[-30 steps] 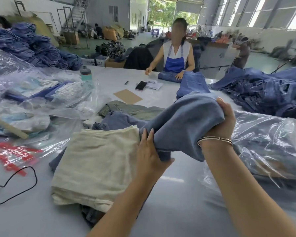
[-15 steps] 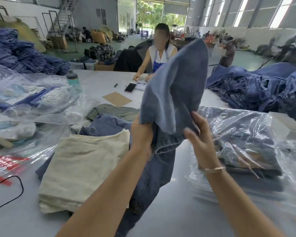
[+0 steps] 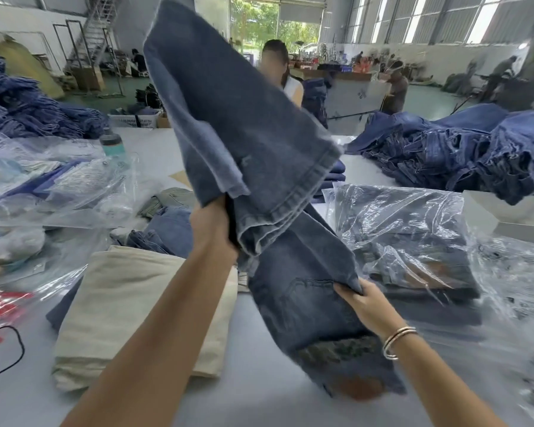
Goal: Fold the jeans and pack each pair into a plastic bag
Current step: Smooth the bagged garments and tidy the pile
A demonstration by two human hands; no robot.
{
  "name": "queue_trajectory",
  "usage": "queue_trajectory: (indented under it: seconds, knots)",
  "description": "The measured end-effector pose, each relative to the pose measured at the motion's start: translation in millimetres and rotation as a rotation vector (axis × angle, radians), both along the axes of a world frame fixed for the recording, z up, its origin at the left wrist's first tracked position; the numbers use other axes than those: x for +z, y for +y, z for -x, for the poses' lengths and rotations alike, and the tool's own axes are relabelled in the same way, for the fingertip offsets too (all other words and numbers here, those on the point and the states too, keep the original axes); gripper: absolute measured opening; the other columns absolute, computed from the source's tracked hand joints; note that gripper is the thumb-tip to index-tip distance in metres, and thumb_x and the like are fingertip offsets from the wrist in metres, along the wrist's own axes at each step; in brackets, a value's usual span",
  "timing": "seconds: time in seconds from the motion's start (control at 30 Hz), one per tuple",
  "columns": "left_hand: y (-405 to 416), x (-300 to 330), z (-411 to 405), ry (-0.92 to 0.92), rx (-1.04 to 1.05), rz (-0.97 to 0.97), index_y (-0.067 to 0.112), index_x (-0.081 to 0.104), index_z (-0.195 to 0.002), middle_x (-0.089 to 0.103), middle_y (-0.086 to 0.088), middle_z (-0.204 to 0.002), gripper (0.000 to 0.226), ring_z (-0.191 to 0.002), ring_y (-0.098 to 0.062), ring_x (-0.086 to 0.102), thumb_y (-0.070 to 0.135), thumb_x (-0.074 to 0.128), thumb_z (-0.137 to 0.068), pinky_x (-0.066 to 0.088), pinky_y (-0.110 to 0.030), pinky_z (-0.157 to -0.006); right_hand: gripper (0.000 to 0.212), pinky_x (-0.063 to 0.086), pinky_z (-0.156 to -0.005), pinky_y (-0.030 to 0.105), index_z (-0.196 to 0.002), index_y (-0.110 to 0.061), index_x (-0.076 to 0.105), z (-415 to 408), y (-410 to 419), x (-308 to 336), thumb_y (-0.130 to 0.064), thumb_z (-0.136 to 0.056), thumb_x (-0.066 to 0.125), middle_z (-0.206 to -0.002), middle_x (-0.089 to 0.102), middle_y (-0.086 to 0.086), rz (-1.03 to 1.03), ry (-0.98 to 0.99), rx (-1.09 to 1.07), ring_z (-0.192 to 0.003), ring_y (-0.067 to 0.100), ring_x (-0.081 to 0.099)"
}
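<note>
At the far left edge, a clear plastic bag [image 3: 3,306] with red printing is cut off and its lettering too blurred to read; a black cable [image 3: 14,349] loops beside it. A folded cream cloth [image 3: 127,306] lies on the table [image 3: 259,392], partly hidden by the left forearm. The left hand [image 3: 211,224] grips the jeans [image 3: 244,143] from below, fingers buried in the denim and out of sight, holding them raised above the table. The jeans hide most of a person [image 3: 290,84] across the table. The right hand [image 3: 363,303] pinches the jeans' lower edge, fingers curled on the fabric. Bagged jeans [image 3: 413,241] lie at the right; no label is legible.
</note>
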State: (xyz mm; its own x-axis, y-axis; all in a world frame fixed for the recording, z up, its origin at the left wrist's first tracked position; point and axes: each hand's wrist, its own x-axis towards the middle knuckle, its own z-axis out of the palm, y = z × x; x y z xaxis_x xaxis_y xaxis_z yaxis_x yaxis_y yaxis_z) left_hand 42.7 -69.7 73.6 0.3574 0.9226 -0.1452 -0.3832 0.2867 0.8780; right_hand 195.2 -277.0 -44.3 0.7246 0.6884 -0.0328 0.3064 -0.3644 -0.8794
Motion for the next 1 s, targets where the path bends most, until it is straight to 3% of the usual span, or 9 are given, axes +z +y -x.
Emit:
queue_trajectory:
  seconds: [0.1,0.27,0.5,0.57,0.63,0.7,0.83,0.9,1.0]
  knots:
    - [21,-45,22,0.067,0.13,-0.021,0.012,0.065,-0.088,0.069,-0.008,-0.086,0.005,-0.079,-0.026,0.065,0.009,0.064,-0.085,0.054,-0.035,-0.071,0.026,0.039,-0.064,0.033,-0.073,-0.005,0.059,-14,-1,9,-0.025,-0.085,0.068,-0.068,0.06,0.002,0.165,-0.204,-0.005,-0.07,0.016,0.055]
    - [22,-171,75,0.915,-0.056,-0.218,0.007,0.055,-0.114,0.063,-0.023,-0.113,0.034,-0.105,-0.04,0.059,0.02,0.068,-0.085,0.04,-0.037,-0.078,0.024,0.046,-0.074,0.033,-0.093,-0.022,0.056,-17,7,-7,-0.041,-0.082,0.064,-0.093,0.066,0.006,0.527,-0.489,-0.07,-0.091,0.028,0.063]
    - [12,-225,89,1.092,-0.123,-0.323,0.009,0.029,-0.143,0.049,-0.022,-0.131,0.067,-0.111,-0.04,0.053,0.011,0.062,-0.085,0.047,-0.042,-0.089,0.025,0.036,-0.085,0.038,-0.115,-0.023,0.043,7,33,-68,-0.01,-0.094,0.041,-0.108,0.066,-0.002,0.875,-0.906,0.078,-0.099,0.022,0.065]
    - [19,-218,85,1.278,-0.127,-0.511,0.014,0.016,-0.149,0.033,-0.02,-0.14,0.086,-0.117,-0.04,0.045,0.014,0.068,-0.08,0.044,-0.045,-0.093,0.023,0.039,-0.082,0.038,-0.111,-0.022,0.049,11,32,-70,-0.011,-0.091,0.049,-0.097,0.067,0.001,0.835,-1.025,0.035,-0.089,0.024,0.066]
    - [23,-215,80,1.467,-0.174,-0.765,0.02,0.01,-0.151,0.019,-0.016,-0.145,0.097,-0.122,-0.037,0.039,0.027,0.073,-0.077,0.042,-0.044,-0.096,0.025,0.047,-0.068,0.036,-0.091,-0.021,0.064,19,30,-71,-0.014,-0.07,0.076,-0.075,0.064,0.003,0.786,-1.13,-0.007,-0.067,0.026,0.064]
    - [24,-216,72,1.57,-0.233,-0.904,0.024,0.005,-0.151,0.007,-0.014,-0.15,0.103,-0.128,-0.033,0.035,0.043,0.072,-0.076,0.041,-0.04,-0.098,0.039,0.046,-0.064,0.038,-0.084,-0.022,0.07,33,28,-79,-0.014,-0.049,0.086,-0.077,0.064,0.006,0.732,-1.148,0.007,-0.067,0.027,0.063]
    - [28,-222,59,1.667,-0.268,-0.886,0.02,0.02,-0.147,0.022,-0.008,-0.146,0.082,-0.125,-0.027,0.036,0.039,0.068,-0.083,0.044,-0.034,-0.096,0.066,0.047,-0.086,0.036,-0.112,-0.023,0.069,69,31,-102,-0.024,-0.047,0.081,-0.122,0.063,0.01,0.599,-0.993,0.311,-0.1,0.025,0.066]
    - [34,-222,59,1.521,-0.157,-0.854,0.017,0.046,-0.132,0.041,-0.01,-0.133,0.05,-0.112,-0.031,0.045,0.023,0.065,-0.086,0.046,-0.04,-0.086,0.066,0.039,-0.103,0.04,-0.141,-0.021,0.043,80,39,-116,-0.024,-0.078,0.062,-0.153,0.03,0.011,0.594,-0.804,0.465,-0.128,0.025,0.047]
    - [44,-225,69,1.191,-0.001,-0.673,0.011,0.056,-0.108,0.058,-0.019,-0.11,0.018,-0.096,-0.039,0.055,0.011,0.053,-0.091,0.042,-0.042,-0.074,0.069,0.01,-0.112,0.061,-0.151,-0.027,0.008,85,47,-134,-0.027,-0.093,0.045,-0.159,-0.012,-0.005,0.767,-0.575,0.528,-0.146,0.016,0.004]
